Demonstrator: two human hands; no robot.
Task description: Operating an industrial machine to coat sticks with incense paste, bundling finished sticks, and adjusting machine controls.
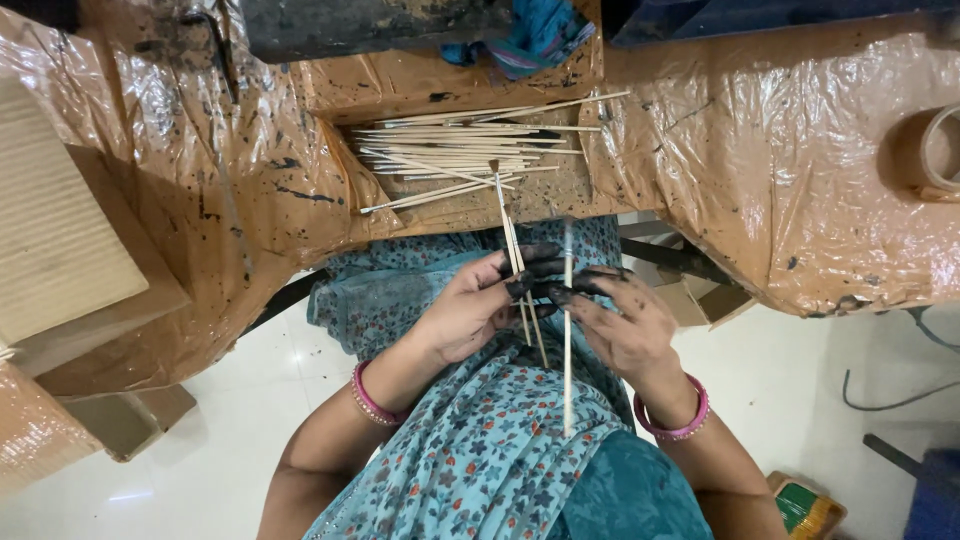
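My left hand (470, 305), fingertips blackened, pinches a few thin bamboo sticks (512, 250) that point up toward the tray. My right hand (625, 325), also stained black, holds a single bamboo stick (567, 350) upright over my lap. Both hands meet above my blue floral garment (480, 440). A loose pile of bamboo sticks (460, 150) lies on the plastic-covered tray just beyond the hands.
Brown plastic sheeting (770, 150) spattered with black covers the work surface. A cardboard box (60, 240) sits at left, a tape roll (940, 150) at the right edge, a blue cloth (530, 35) at the top. Small boxes stand on the white floor (230, 450).
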